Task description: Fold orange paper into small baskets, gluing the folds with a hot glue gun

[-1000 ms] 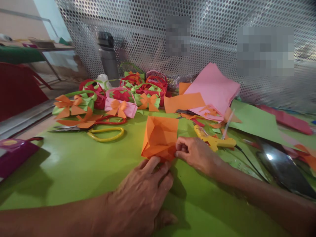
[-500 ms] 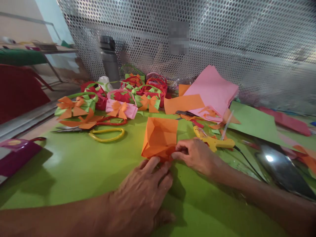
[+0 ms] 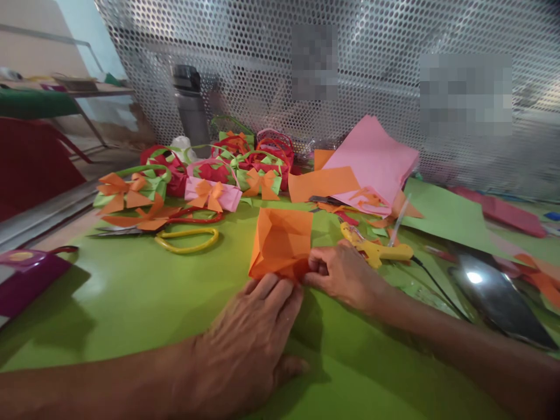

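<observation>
A folded orange paper box (image 3: 282, 240) sits on the green tabletop in front of me, its open side facing up. Along its near edge, my left hand (image 3: 256, 335) presses with outstretched fingers, the thumb apart and resting lower down. My right hand (image 3: 350, 274) pinches the box's near right corner between thumb and curled forefinger. Just beyond the right hand lies a yellow glue gun (image 3: 380, 252) with a black cord. Scissors with red and yellow handles (image 3: 188, 240) rest to the left of the box. The fold under my left fingertips is hidden.
Behind the box stand several small paper bags with bows (image 3: 262, 182) and a grey bottle (image 3: 192, 111). Pink sheets (image 3: 371, 157) and a green sheet (image 3: 446, 219) lie at the back right, a phone (image 3: 503, 300) at the right. A purple box (image 3: 32, 280) is at the left edge.
My left fingers have drawn closer together and press flatter on the box's near edge. The right hand keeps its pinch at the corner. The whole view has shifted slightly.
</observation>
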### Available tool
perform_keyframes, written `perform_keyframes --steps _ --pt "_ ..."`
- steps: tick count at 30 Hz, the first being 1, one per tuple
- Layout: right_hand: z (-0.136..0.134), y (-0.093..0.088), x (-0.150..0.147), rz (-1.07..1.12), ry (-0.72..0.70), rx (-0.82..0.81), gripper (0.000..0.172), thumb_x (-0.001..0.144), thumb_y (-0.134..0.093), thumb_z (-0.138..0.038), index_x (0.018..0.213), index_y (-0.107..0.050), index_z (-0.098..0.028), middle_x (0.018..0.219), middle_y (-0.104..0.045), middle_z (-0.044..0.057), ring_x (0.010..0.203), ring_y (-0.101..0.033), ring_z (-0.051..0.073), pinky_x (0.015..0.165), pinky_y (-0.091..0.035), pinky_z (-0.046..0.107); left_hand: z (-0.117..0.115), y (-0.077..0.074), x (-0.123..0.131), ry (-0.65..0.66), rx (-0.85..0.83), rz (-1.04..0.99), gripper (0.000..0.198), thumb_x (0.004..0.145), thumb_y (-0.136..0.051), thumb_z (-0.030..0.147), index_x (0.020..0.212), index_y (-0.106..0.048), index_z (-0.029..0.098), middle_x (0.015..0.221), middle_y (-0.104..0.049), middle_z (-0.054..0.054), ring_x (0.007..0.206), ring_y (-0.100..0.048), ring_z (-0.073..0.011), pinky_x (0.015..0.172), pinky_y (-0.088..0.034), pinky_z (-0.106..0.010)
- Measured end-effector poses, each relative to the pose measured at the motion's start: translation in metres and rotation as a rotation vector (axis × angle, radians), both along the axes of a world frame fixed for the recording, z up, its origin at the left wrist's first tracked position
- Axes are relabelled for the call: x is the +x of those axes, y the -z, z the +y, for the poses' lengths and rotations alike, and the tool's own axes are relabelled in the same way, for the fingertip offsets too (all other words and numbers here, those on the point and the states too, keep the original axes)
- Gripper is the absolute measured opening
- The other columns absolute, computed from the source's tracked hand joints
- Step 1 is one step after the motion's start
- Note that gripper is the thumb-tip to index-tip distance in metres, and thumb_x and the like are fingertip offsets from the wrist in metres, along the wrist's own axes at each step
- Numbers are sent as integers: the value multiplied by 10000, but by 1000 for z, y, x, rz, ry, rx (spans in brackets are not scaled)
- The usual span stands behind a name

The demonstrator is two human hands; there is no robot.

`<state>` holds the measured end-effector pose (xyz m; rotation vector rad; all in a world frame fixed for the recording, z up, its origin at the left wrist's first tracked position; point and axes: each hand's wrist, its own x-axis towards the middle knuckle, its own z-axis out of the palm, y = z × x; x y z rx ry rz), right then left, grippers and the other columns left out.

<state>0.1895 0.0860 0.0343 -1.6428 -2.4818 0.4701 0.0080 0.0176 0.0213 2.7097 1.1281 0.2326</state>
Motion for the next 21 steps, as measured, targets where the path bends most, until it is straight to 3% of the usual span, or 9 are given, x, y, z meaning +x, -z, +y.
perform_keyframes --steps 7,13,18,21 --pt "-1 1 -5 -22 32 18 205 718 -632 -312 586 -542 -183 527 -539 -33 522 -439 107 641 -288 287 4 1 6 -16 -53 44 691 781 -505 563 1243 -459 52 1116 -495 -157 997 -422 -315 861 -412 -522" --pt "8 2 2 -7 28 0 115 744 -599 -235 641 -579 -187 526 -555 -36 497 -471 99 546 -286 246 4 4 4 -15 -15 59 664 774 -486 593 1180 -510 68 1099 -514 -151 954 -445 -299 817 -439 -491" --pt "7 2 7 0 32 22 56 717 -619 -190 667 -593 -187 550 -578 -21 498 -488 109 504 -289 236 3 1 2 66 78 58 675 804 -445 582 1234 -457 62 1295 -436 -164 1087 -404 -315 903 -399 -473" --pt "7 0 7 29 29 69 51 731 -601 -190 681 -596 -193 576 -602 -12 520 -519 125 517 -329 242 3 -1 1 94 105 71 632 832 -397 572 1207 -489 73 1258 -481 -168 1110 -401 -318 923 -382 -468"
